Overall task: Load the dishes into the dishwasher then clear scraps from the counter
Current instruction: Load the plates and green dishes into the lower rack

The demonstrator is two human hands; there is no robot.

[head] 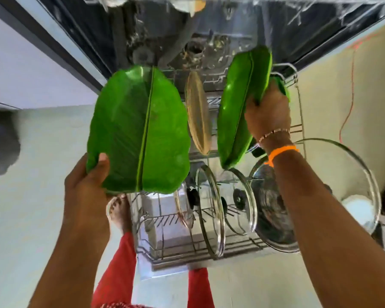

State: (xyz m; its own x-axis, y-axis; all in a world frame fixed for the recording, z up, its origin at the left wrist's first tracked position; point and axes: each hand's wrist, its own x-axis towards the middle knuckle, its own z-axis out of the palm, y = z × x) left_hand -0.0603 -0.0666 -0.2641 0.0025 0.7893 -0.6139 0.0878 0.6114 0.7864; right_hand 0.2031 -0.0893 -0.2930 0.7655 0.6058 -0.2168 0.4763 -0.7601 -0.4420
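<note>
Left hand (87, 181): grip pinches leaf plate (138, 130), centre-left; flat side up
Right hand (268, 114): holds second leaf plate (240, 103) edge-on above rack (298, 121)
Rack: woven plate (198, 112), glass lids (211, 210) upright
Blurred: dishwasher interior (198, 41)

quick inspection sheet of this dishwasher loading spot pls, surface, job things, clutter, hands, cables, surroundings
surface: lower rack pulled out over pale floor
job's things: two green leaf plates, one face up, one on edge over the rack; woven plate and glass lids standing in the rack
clutter: nothing seen
grippers: left hand grips the flat plate; right hand grips the tilted one
cables: thin red wire on the right wall
surroundings: open dishwasher, bare foot
</note>
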